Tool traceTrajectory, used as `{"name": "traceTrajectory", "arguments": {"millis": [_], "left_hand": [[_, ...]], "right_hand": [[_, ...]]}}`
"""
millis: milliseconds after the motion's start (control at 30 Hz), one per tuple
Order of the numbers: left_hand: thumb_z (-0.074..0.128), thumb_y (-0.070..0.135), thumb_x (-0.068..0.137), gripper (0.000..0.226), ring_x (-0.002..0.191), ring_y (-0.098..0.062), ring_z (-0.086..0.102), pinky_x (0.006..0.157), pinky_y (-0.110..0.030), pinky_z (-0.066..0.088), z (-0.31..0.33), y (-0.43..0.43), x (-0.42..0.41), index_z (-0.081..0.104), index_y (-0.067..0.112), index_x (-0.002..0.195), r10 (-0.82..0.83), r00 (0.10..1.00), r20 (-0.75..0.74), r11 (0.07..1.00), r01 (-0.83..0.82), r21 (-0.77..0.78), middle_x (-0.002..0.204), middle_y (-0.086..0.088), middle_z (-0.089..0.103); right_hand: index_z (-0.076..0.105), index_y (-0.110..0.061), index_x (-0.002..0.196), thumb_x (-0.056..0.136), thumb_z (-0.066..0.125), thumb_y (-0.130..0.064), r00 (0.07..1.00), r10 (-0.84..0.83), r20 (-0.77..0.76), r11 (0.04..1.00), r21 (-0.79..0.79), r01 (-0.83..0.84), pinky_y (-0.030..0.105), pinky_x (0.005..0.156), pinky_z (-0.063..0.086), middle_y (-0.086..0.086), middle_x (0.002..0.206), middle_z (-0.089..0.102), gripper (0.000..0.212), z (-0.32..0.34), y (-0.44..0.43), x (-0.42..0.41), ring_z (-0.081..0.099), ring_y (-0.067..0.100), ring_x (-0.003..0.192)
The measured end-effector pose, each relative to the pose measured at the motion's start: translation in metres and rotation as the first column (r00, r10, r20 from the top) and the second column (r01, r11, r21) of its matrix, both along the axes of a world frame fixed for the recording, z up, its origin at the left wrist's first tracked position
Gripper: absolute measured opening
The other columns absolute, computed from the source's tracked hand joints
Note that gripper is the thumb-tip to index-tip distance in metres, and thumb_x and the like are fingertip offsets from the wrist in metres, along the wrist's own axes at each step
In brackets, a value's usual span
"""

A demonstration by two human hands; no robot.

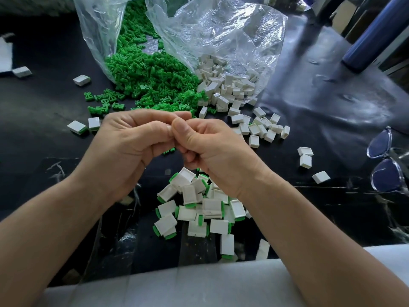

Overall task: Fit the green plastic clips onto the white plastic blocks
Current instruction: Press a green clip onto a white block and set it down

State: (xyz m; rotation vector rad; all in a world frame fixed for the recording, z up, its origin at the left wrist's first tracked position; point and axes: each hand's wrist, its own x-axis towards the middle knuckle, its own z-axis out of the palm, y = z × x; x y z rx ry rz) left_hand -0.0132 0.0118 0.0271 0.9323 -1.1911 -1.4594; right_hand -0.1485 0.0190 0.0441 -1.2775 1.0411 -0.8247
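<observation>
My left hand [132,140], right hand [212,149] curl tight together over done pile [199,209]. Clip [169,151] peeks under left fingers [155,138]; what right pinches, cannot tell. I keep clip square to block, press straight, no twisting.

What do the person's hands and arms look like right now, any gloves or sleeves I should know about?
Both are bare. The left hand and right hand wear no gloves, and no ring, watch or band shows on either. The left forearm and right forearm are uncovered to the frame edge; no sleeve is in view.
</observation>
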Motion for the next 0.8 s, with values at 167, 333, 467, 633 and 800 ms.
{"name": "traceTrajectory", "arguments": {"millis": [167,333,467,633,800], "left_hand": [[0.048,-0.003,0.081,0.026,0.076,-0.015,0.068,0.069,-0.024,0.055,-0.0009,-0.0003,0.0005,0.072,0.006,0.080,0.004,1.000,-0.006,1.000,-0.004,-0.003,0.077,-0.002,0.072],[0.045,-0.005,0.084,0.026,0.075,-0.014,0.068,0.068,-0.025,0.055,-0.0015,0.0000,0.0011,0.070,0.003,0.085,0.001,1.000,-0.004,1.000,-0.001,-0.005,0.076,-0.002,0.072],[0.044,-0.006,0.086,0.023,0.074,-0.013,0.068,0.068,-0.025,0.054,-0.0028,-0.0004,0.0013,0.066,0.000,0.091,0.007,1.000,0.013,1.000,-0.006,-0.012,0.075,-0.001,0.072],[0.054,0.007,0.076,0.020,0.073,-0.014,0.067,0.070,-0.026,0.055,-0.0039,-0.0026,0.0033,0.072,0.006,0.084,-0.011,0.999,0.030,1.000,0.011,0.008,0.075,0.000,0.071],[0.064,0.009,0.070,0.017,0.061,-0.019,0.065,0.061,-0.026,0.055,0.0000,-0.0014,0.0016,0.070,0.000,0.083,-0.032,0.999,-0.034,0.999,0.032,-0.006,0.067,-0.007,0.068]], "right_hand": [[0.051,-0.018,0.059,0.095,0.045,-0.019,1.000,0.000,-0.003,1.000,-0.009,0.000,0.015,0.046,0.032,-0.003,0.056,0.040,0.036,-0.0005,-0.0001,0.0000,0.035,0.005,0.049],[0.052,-0.018,0.061,0.095,0.046,-0.020,1.000,0.002,-0.015,1.000,-0.021,-0.002,0.014,0.046,0.032,-0.003,0.057,0.040,0.034,-0.0014,0.0003,0.0002,0.036,0.004,0.049],[0.054,-0.018,0.064,0.095,0.046,-0.021,0.999,-0.003,-0.045,0.999,-0.033,0.002,0.014,0.048,0.034,-0.003,0.058,0.042,0.032,-0.0016,0.0004,0.0002,0.038,0.004,0.049],[0.053,-0.017,0.062,0.095,0.046,-0.022,0.999,0.010,-0.041,1.000,-0.027,-0.011,0.017,0.050,0.034,-0.003,0.058,0.043,0.034,0.0001,-0.0002,-0.0003,0.038,0.006,0.051],[0.049,-0.013,0.062,0.097,0.041,-0.030,0.999,0.021,0.027,0.999,0.045,-0.022,0.020,0.049,0.031,-0.003,0.055,0.044,0.040,-0.0010,-0.0041,-0.0008,0.037,0.008,0.049]]}}
